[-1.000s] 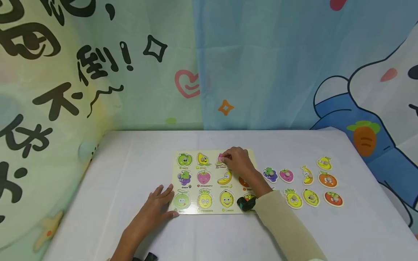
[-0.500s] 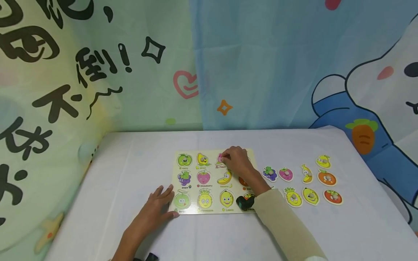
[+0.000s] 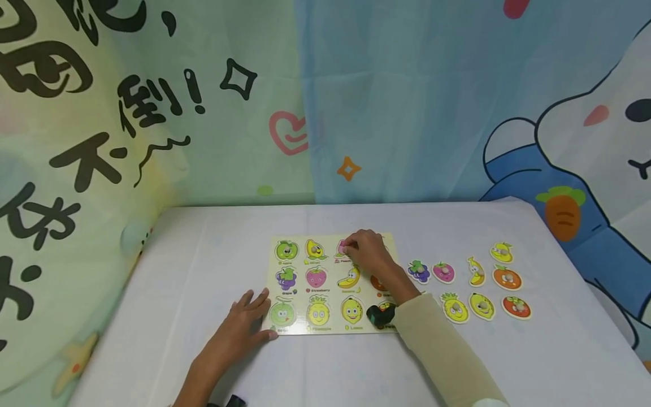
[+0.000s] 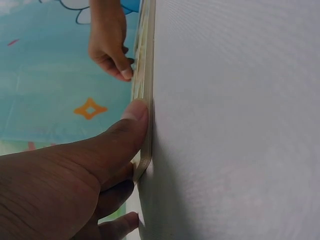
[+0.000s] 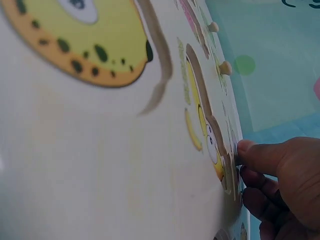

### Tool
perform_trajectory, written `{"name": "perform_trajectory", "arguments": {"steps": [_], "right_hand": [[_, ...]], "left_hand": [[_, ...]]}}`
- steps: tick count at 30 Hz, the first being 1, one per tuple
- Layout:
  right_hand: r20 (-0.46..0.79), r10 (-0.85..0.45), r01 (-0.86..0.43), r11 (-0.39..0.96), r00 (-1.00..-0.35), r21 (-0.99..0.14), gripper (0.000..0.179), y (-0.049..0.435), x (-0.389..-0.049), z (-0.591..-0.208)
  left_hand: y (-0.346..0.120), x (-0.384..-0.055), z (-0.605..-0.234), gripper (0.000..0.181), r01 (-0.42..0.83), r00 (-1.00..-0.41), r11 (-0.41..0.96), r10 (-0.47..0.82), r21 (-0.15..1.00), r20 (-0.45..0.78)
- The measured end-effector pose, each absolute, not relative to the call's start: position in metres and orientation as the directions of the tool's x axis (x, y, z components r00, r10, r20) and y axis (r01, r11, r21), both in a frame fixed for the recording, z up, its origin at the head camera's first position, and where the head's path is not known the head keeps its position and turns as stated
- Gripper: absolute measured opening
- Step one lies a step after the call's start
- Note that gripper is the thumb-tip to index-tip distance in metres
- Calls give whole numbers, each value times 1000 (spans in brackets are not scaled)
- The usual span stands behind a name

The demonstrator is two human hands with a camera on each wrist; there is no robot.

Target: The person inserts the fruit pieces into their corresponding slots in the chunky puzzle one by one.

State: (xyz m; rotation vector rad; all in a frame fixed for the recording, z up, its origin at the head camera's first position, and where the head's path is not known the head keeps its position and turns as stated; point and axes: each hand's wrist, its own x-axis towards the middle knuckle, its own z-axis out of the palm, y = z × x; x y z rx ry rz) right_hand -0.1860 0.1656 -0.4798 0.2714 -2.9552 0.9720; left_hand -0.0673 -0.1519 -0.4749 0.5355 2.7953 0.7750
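A fruit puzzle board with several printed fruit recesses lies flat on the white-covered table. My right hand pinches a pink peach puzzle piece at the peach recess in the back row; the fingers cover much of it. The right wrist view shows that thumb and fingers low at the board's far side, past the banana recess. My left hand rests against the board's near left corner, its fingers spread along the left side. In the left wrist view its thumb presses the board's edge.
Right of the board lie loose knobbed pieces: grapes, strawberry, banana, pineapple, lemon and several more. A green apple and a yellow fruit sit in the back row. A printed cloth hangs behind.
The head view has shifted very slightly. Both hands keep their places, the right at the peach recess and the left at the board's corner.
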Motion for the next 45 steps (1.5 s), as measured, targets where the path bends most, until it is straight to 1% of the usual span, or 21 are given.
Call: {"name": "perform_trajectory", "arguments": {"steps": [7,11,16,23,31,37,45], "right_hand": [[35,-128,-124,795,-991,-594,13,164,-186,-481],[55,-130,-137,794,-990,-592,14,162,-186,-481],[51,-138,-141,800,-989,-584,16,163,-185,-479],[33,-150,-139,775,-988,-616,21,173,-182,-476],[127,-147,-194,744,-981,-639,18,200,-174,-478],[91,-29,-82,741,-995,-666,22,227,-168,-477],[133,108,-5,760,-985,-650,25,261,-158,-472]], "left_hand": [[-153,-66,-476,73,298,-915,792,396,533,-78],[-153,-65,-477,73,300,-916,790,394,534,-69],[-152,-65,-476,72,300,-916,788,396,538,-70],[-152,-65,-476,73,302,-916,789,396,535,-67],[-152,-66,-476,72,294,-919,797,388,527,-74],[-153,-66,-476,71,296,-918,793,390,532,-70],[-155,-68,-476,71,301,-917,791,393,533,-65]]}}
